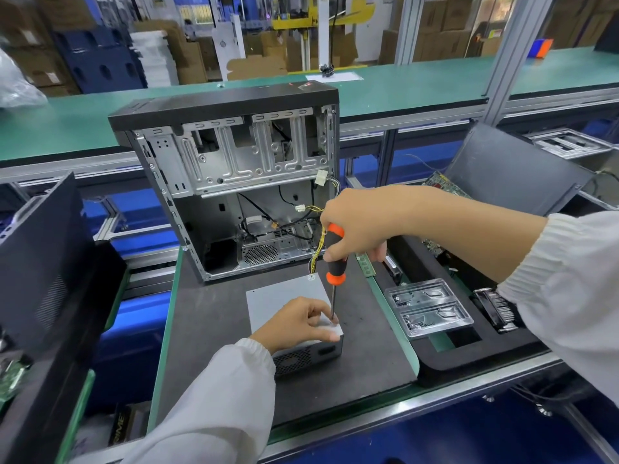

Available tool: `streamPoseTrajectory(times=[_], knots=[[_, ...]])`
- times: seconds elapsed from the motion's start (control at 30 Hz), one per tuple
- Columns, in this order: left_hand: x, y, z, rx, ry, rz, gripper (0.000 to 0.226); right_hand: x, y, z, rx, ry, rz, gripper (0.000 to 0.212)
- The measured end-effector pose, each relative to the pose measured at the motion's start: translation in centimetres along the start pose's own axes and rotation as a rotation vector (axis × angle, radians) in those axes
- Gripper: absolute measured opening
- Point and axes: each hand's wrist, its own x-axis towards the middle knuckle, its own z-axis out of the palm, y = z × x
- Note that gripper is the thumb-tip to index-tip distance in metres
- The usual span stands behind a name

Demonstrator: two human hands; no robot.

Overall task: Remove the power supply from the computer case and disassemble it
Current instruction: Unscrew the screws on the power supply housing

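The power supply (284,306) sits on the tabletop (207,329) just near of the open computer case (234,182). Left hand (296,324) fingers pinch its near-right corner; right hand (358,226) fingers wrap the screwdriver (335,262), tip down there.

Bright, even light; seemingly fisheye-warped edges

Right hand (358,226) raised, fingers curled in a fist — left hand (298,324) low, fingers pinching.
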Motion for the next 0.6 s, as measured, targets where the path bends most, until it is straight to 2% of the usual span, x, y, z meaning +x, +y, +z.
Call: streamPoseTrajectory(times=[0.07,0.2,0.4,0.47,0.53,0.6], knots=[[0.1,-0.1,0.6,-0.033,0.053,0.007,0.01,-0.1,0.1,-0.2,0.027,0.007,0.004,0.04],[0.2,-0.4,0.4,-0.026,0.143,-0.036,0.02,-0.2,0.2,-0.4,0.066,0.034,0.005,0.037],[-1.4,-2.1,-4.3,0.191,0.325,-0.25,0.039,0.2,-0.8,-0.3,0.075,0.121,-0.01,0.036],[-2.8,-3.1,-5.9,0.072,0.355,-0.364,0.04,0.4,-1.7,0.1,0.08,0.128,-0.027,0.037],[-4.5,-3.9,-6.8,-0.224,0.349,-0.46,0.036,0.7,-2.9,0.6,0.079,0.13,-0.054,0.036],[-6.0,-4.4,-6.9,-0.394,0.356,-0.5,0.03,1.2,-4.1,1.2,0.091,0.113,-0.077,0.035]])
